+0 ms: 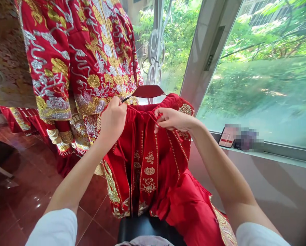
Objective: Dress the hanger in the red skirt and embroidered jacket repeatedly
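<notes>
A red embroidered skirt (153, 160) with gold panels hangs from a dark red hanger (148, 91) in front of me. My left hand (113, 118) is closed on the skirt's waistband at its left end, by the hanger's black clip. My right hand (172, 119) pinches the waistband near the middle right, fingers pressed together on the red cloth. The skirt's hem falls over a black stool (140, 227) below.
A red jacket (81, 51) with gold and silver embroidery hangs at upper left. A large window (258, 68) with a grey sill (276, 153) runs along the right, small items on the sill. Dark red floor tiles (27, 191) lie at lower left.
</notes>
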A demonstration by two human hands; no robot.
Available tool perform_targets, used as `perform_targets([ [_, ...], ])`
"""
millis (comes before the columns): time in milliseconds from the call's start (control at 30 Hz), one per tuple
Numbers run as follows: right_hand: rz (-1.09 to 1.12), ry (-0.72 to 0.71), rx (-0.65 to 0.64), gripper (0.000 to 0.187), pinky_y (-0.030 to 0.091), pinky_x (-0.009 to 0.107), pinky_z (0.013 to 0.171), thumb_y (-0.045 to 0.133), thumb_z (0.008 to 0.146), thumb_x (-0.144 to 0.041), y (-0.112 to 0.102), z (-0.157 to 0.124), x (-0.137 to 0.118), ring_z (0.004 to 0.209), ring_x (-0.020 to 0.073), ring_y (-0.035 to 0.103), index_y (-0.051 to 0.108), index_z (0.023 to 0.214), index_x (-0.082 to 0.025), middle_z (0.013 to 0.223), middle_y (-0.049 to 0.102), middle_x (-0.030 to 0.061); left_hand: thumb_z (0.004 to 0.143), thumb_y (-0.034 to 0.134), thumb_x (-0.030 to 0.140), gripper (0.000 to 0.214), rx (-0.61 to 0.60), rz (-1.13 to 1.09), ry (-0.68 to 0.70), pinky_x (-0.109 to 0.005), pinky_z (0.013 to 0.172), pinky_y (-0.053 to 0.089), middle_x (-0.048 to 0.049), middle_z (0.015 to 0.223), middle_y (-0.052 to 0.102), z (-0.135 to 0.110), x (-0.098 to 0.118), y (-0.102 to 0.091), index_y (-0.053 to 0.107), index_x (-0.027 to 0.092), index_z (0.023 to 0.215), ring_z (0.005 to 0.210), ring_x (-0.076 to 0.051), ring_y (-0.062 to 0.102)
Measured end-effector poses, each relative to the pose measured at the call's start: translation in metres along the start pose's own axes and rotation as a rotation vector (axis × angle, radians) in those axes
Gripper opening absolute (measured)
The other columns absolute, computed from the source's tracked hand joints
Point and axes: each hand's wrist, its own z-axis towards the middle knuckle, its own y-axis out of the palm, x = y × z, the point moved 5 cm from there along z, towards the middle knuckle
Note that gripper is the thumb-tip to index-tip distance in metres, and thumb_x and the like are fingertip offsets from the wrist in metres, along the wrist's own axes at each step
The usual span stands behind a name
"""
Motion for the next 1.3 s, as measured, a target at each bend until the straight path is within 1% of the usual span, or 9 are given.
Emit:
perform_targets([
  [133, 0.068, -0.257, 0.222, 0.053, 0.021, 0.021, 0.038, 0.066, 0.074, -0.037, 0.002, 0.011, -0.014, 0.039, 0.0009, 0.026, 0.053, 0.122, -0.020, 0.082, 0.071, 0.0020, 0.080, 0.062, 0.014, 0.008, 0.151, -0.195, -0.069, -0.029, 0.071, 0.043, -0.0068, 0.090, 0.061, 0.013, 0.000, 0.018, 0.069, 0.016, 0.081, 0.083, -0.017, 0.056],
  [233, 0.027, -0.338, 0.493, 0.056, 0.029, 0.022, 0.040, 0.059, 0.080, -0.038, -0.001, 0.018, -0.012, 0.042, 0.0033, 0.032, 0.048, 0.133, -0.022, 0.090, 0.070, 0.0035, 0.075, 0.069, 0.017, 0.003, 0.020, -0.497, -0.071, -0.028, 0.068, 0.045, -0.0032, 0.077, 0.063, 0.019, 0.000, 0.039, 0.071, 0.015, 0.077, 0.072, -0.014, 0.057],
  [300, -0.101, -0.392, 0.582, 0.054, 0.040, 0.024, 0.047, 0.056, 0.082, -0.032, 0.001, 0.022, -0.010, 0.050, 0.0073, 0.044, 0.048, 0.135, -0.023, 0.093, 0.070, 0.0043, 0.074, 0.072, 0.021, 0.007, -0.104, -0.669, -0.049, -0.027, 0.065, 0.045, -0.0021, 0.071, 0.064, 0.019, 0.003, 0.050, 0.072, 0.015, 0.073, 0.067, -0.013, 0.056],
  [367, -0.295, -0.467, 0.594, 0.052, 0.048, 0.027, 0.063, 0.052, 0.084, -0.024, 0.009, 0.024, -0.010, 0.064, 0.0118, 0.055, 0.050, 0.135, -0.023, 0.096, 0.071, 0.0041, 0.072, 0.074, 0.025, 0.011, -0.151, -0.757, -0.049, -0.027, 0.065, 0.045, -0.0023, 0.072, 0.065, 0.017, 0.003, 0.054, 0.072, 0.014, 0.071, 0.068, -0.013, 0.057],
  [500, -0.564, -0.513, 0.617, 0.051, 0.050, 0.031, 0.079, 0.041, 0.088, -0.018, 0.024, 0.027, -0.008, 0.082, 0.0167, 0.061, 0.049, 0.138, -0.027, 0.110, 0.070, 0.0028, 0.071, 0.071, 0.020, 0.006, -0.145, -0.796, -0.088, -0.028, 0.068, 0.046, -0.0019, 0.073, 0.065, 0.014, 0.000, 0.056, 0.071, 0.014, 0.070, 0.069, -0.013, 0.058],
  [633, -0.597, -0.522, 0.587, 0.054, 0.051, 0.031, 0.081, 0.039, 0.088, -0.015, 0.031, 0.030, -0.004, 0.087, 0.0177, 0.063, 0.047, 0.139, -0.029, 0.127, 0.064, 0.0014, 0.069, 0.063, 0.007, 0.009, -0.129, -0.673, -0.118, -0.027, 0.067, 0.043, -0.0002, 0.070, 0.062, 0.010, 0.000, 0.057, 0.067, 0.014, 0.066, 0.064, -0.011, 0.055],
  [867, -0.701, -0.656, 0.677, 0.051, 0.053, 0.030, 0.077, 0.048, 0.089, -0.021, 0.024, 0.034, 0.013, 0.081, 0.0172, 0.064, 0.048, 0.140, -0.027, 0.094, 0.073, 0.0014, 0.075, 0.055, 0.008, 0.015, -0.260, -0.438, 0.036, -0.026, 0.061, 0.036, 0.0021, 0.072, 0.049, 0.002, 0.007, 0.056, 0.049, 0.017, 0.065, 0.064, -0.011, 0.045],
  [1000, -0.774, -0.766, 0.700, 0.049, 0.054, 0.030, 0.072, 0.049, 0.089, -0.020, 0.023, 0.034, 0.016, 0.068, 0.0143, 0.061, 0.050, 0.138, -0.028, 0.100, 0.073, 0.0017, 0.079, 0.050, 0.009, 0.011, -0.340, -0.481, 0.146, -0.027, 0.066, 0.039, 0.0002, 0.080, 0.051, -0.001, 0.009, 0.051, 0.051, 0.018, 0.072, 0.071, -0.012, 0.047],
  [1300, -0.646, -0.737, 0.734, 0.065, 0.056, 0.033, 0.068, 0.048, 0.090, -0.022, 0.030, 0.030, 0.015, 0.069, 0.0152, 0.060, 0.024, 0.150, -0.031, 0.100, 0.071, 0.0018, 0.085, 0.048, 0.016, 0.012, -0.351, -0.389, 0.133, -0.031, 0.073, 0.042, -0.0026, 0.080, 0.065, -0.005, 0.007, 0.051, 0.060, 0.017, 0.085, 0.076, -0.017, 0.057],
])
